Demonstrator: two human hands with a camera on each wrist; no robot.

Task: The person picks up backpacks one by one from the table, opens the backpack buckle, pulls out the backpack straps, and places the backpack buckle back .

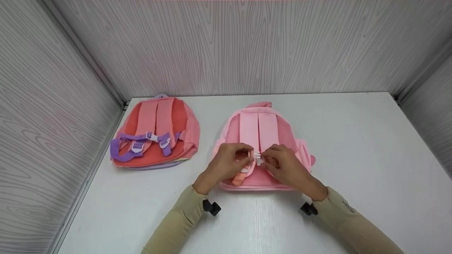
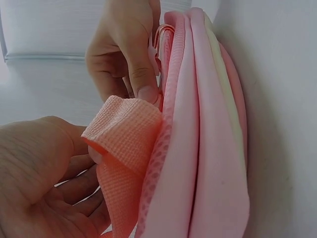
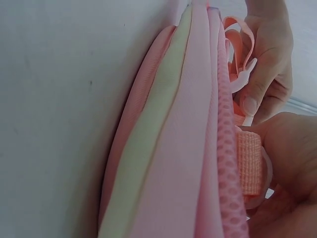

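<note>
A light pink backpack (image 1: pixel 250 123) lies with its shoulder straps upward, under both hands. My left hand (image 1: pixel 231 160) pinches a white pronged buckle piece (image 1: pixel 256 155) with orange webbing between thumb and fingers. Close beside it, my right hand (image 1: pixel 284 165) pinches at the other side of the white buckle; its fingers hide most of that part. Whether the two halves touch cannot be told. A loose orange strap end (image 1: pixel 239 179) hangs below the left hand. In the left wrist view this orange webbing (image 2: pixel 131 124) stands folded against the pink mesh.
To the left lies a coral backpack (image 1: pixel 150 109) with purple straps (image 1: pixel 132 155) and white buckles. Both bags are on a white table (image 1: pixel 353 141) enclosed by grey wood-grain panels (image 1: pixel 226 49) at the back and sides.
</note>
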